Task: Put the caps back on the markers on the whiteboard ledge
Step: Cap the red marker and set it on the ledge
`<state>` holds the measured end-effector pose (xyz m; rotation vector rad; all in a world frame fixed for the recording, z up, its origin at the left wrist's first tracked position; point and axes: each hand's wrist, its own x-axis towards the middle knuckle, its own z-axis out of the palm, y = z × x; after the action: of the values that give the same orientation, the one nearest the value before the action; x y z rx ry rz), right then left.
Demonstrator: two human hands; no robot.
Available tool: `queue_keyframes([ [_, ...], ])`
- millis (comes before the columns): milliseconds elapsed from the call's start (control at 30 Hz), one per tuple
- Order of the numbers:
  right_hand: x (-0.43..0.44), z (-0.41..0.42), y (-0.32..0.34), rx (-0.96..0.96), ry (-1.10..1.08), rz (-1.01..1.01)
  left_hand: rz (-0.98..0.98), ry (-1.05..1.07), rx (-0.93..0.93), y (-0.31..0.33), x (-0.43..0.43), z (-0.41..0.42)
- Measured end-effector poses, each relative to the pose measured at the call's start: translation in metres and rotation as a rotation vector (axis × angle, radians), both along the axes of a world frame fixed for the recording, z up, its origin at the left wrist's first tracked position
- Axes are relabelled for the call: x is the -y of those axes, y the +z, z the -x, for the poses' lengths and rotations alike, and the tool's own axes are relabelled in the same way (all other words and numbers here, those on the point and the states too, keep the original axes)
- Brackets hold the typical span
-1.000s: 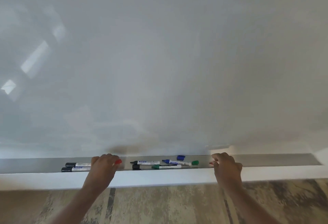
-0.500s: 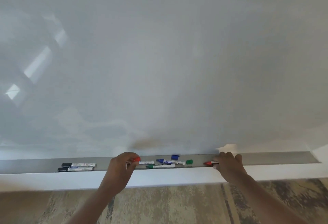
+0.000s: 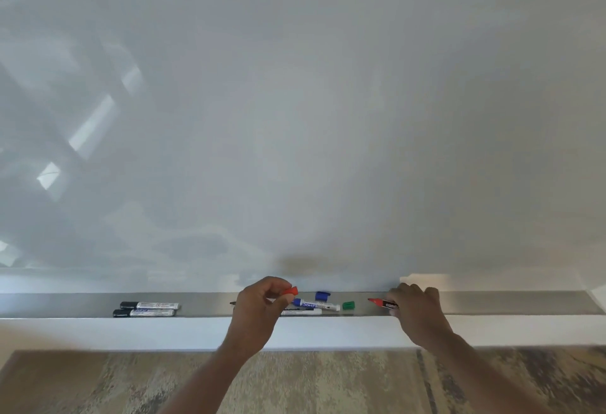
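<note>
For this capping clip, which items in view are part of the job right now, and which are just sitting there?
In the job:
- red cap, held in the left hand
- red marker, uncapped, held in the right hand
- blue marker, uncapped
- blue cap and green cap, loose on the ledge

Just lying there:
- two black markers, already capped
- whiteboard

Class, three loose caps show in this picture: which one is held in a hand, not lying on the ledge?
The red cap, pinched in the left hand. The blue cap and green cap lie loose on the ledge.
</note>
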<state>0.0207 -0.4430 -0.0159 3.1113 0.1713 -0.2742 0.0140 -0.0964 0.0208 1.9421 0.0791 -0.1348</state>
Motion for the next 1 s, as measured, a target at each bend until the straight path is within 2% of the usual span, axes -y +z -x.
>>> queue_keyframes([
  [133, -0.030, 0.005, 0.047, 0.065, 0.048, -0.531, 0.097, 0.010, 0.003, 0.008, 0.014, -0.002],
  [200, -0.045, 0.009, 0.070, 0.099, 0.106, -0.609, 0.159, 0.016, -0.004, 0.014, 0.021, -0.002],
  [433, -0.071, 0.024, 0.104, 0.117, 0.173, -0.627, 0.482, -0.025, -0.098, 0.036, 0.037, 0.004],
  [633, -0.074, 0.030, 0.106, 0.098, 0.183, -0.617, 0.529, -0.087, -0.113, 0.043, 0.042, 0.008],
  [733, -0.073, 0.031, 0.106, 0.088, 0.188, -0.576, 0.504, -0.098, -0.099, 0.045, 0.042, 0.009],
  [900, -0.070, 0.031, 0.110, 0.102, 0.241, -0.466, 0.297, -0.167, -0.045, 0.046, 0.034, 0.006],
  [1000, -0.075, 0.030, 0.113, 0.086, 0.250, -0.470, 0.229, -0.243, -0.031, 0.048, 0.032, 0.007],
])
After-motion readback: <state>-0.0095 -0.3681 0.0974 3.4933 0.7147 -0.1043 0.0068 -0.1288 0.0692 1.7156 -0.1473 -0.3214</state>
